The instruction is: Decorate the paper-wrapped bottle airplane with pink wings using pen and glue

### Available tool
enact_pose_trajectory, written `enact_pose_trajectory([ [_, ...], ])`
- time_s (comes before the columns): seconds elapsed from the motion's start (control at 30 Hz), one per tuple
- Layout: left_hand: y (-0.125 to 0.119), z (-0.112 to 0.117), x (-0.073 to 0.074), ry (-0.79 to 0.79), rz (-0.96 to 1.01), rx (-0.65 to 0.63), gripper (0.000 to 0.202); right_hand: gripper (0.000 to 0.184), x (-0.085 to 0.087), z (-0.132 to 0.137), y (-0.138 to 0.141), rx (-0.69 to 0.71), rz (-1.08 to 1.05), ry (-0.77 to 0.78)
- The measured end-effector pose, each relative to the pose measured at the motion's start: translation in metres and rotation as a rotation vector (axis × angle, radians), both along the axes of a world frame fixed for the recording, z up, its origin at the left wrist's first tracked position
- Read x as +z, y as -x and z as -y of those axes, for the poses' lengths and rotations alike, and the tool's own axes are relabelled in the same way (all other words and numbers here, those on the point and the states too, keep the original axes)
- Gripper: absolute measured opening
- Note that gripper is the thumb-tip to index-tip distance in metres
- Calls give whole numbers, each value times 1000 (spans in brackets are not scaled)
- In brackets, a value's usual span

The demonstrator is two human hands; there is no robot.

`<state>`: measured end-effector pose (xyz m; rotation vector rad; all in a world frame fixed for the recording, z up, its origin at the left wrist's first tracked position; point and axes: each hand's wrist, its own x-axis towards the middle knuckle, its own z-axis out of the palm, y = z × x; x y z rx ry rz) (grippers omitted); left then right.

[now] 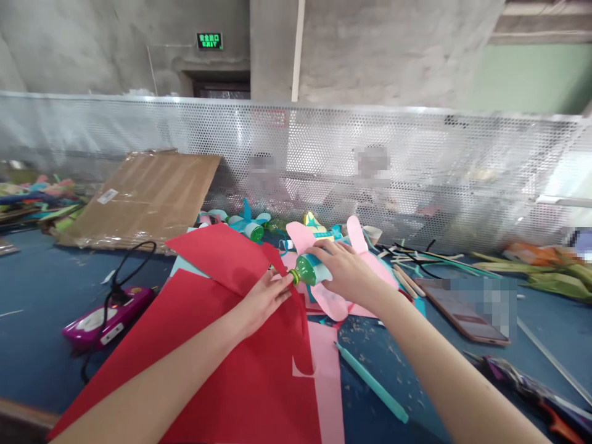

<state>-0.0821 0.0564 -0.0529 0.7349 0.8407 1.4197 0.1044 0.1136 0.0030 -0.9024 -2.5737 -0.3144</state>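
A green plastic bottle [306, 270] with a light blue wrap lies on its side, its neck pointing left. Pink paper wings [329, 301] stick out around it, like a model plane. My right hand [345, 265] is closed over the wrapped body from above. At the yellow-green neck ring, my left hand [266, 299] has its fingertips closed against the bottle. Dark red paper passes close by these fingers; whether they also pinch it I cannot tell. Large red paper sheets [222, 364] lie under my left forearm, one with a curved cut near its right edge.
A teal pen [372, 382] lies in front of my right forearm. Further right are a phone [467, 311] and dark tools with orange handles [541, 391]. A purple power strip [111, 317] with a black cord sits left. Cardboard [143, 200] leans against the perforated metal screen [416, 166].
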Motion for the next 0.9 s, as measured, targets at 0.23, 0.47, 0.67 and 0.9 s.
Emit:
enact_pose_trajectory([
  [0.23,12,-3,17,151,11,41,50,62,0,5,1,-26,102,-33],
  [0.47,19,0,23,283,16,-41,81,66,-2,10,2,17,104,-60],
  [0.67,14,5,31,325,4,-140,68,65,-5,12,8,46,108,48],
  [0.9,13,6,33,380,0,-147,55,71,10,3,-9,8,-44,352],
])
